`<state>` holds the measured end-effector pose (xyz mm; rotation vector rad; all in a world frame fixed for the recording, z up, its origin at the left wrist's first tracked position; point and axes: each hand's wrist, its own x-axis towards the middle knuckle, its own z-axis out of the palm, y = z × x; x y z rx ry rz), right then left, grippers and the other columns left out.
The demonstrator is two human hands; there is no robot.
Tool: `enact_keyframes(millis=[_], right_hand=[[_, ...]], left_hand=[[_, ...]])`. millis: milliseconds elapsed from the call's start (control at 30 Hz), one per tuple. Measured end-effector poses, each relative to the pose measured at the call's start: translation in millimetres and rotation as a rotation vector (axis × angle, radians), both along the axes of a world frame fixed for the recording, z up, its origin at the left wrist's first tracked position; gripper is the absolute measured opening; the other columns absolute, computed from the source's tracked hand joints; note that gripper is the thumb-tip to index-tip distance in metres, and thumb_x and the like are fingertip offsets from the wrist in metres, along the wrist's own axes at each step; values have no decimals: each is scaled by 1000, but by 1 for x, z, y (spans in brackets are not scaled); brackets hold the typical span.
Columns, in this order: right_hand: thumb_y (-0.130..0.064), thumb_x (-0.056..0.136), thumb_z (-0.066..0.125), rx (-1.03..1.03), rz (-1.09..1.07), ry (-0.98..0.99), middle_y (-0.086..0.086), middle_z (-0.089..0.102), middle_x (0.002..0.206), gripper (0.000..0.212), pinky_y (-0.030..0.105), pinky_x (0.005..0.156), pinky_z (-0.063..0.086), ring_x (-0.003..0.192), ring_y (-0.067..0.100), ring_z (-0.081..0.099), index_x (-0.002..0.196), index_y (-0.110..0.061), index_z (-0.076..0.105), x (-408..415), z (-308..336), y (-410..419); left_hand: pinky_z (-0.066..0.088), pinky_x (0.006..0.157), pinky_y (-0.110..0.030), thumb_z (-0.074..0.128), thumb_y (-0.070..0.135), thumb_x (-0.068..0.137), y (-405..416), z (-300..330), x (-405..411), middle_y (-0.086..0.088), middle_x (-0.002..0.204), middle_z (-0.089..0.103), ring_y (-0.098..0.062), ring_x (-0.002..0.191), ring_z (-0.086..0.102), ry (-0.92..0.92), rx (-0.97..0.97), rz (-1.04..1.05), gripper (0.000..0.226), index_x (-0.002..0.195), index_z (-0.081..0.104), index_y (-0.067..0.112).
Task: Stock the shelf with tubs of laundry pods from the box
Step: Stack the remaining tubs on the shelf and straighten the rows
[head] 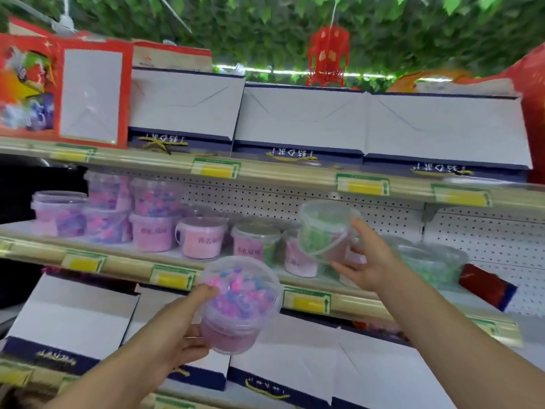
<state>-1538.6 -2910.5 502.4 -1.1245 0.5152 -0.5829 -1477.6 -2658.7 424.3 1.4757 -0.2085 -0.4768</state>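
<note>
Head view showed the left hand (pixel 180 343) at about seven o'clock, its fingers (pixel 206 290) and thumb curled round a clear round plastic tub (pixel 240 305) of pink, purple and blue laundry pods, the thumb lying against the lid rim and the remaining fingers wrapped behind the pink-tinted lower wall. That tub was tilted, its translucent lid facing the camera, held in the air in front of the middle shelf edge (pixel 124 271). Toward three o'clock the right hand (pixel 368 261) had its fingers spread wide and cupped round a second clear tub (pixel 324 228), this one holding green pods, with a thin arched plastic handle hanging down its side; whether this tub rested on another tub or hung clear could not be told. At nine to ten o'clock the middle shelf carried a row of like tubs (pixel 153 234), smooth and cylindrical with pink labels, some stacked two high. Behind them stood a white perforated metal back panel (pixel 295 199). Flat white cardboard boxes (pixel 300 119) with dark blue bases lined the shelf at twelve o'clock, and yellow price tags (pixel 216 169) in green frames sat along the pale shelf edges.
</note>
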Motion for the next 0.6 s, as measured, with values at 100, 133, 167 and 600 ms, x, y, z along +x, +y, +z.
enact_keyframes(millis=[100, 133, 167, 600], right_hand=[[-39, 91, 54, -9, 9, 10, 6, 48, 85, 24, 43, 100, 44, 115, 34, 48, 84, -17, 49, 22, 12, -3], [-38, 93, 53, -1, 12, 11, 6, 46, 81, 24, 45, 102, 42, 117, 35, 47, 83, -16, 47, 27, 15, -4], [-37, 94, 51, 10, 16, 6, 7, 47, 83, 24, 45, 103, 42, 119, 35, 46, 86, -15, 47, 32, 17, -5], [-3, 77, 60, -1445, -456, 261, 16, 38, 120, 50, 38, 68, 47, 95, 35, 50, 123, -10, 40, 72, -49, -21]], left_hand=[[49, 89, -41, 60, 37, 84, 0, 2, 6, -20, 84, 59, -35, 84, 60, 1, 11, 47, 20, 89, 53, 20], [49, 89, -41, 60, 38, 84, 0, 3, 8, -20, 84, 59, -35, 83, 60, 4, 18, 60, 20, 90, 54, 20], [50, 89, -42, 60, 39, 84, 1, 3, 10, -20, 84, 59, -35, 84, 61, 14, 22, 68, 21, 91, 54, 21], [50, 87, -42, 61, 38, 83, -12, 0, 22, -21, 85, 61, -35, 79, 60, 3, 42, 137, 18, 89, 54, 23]])
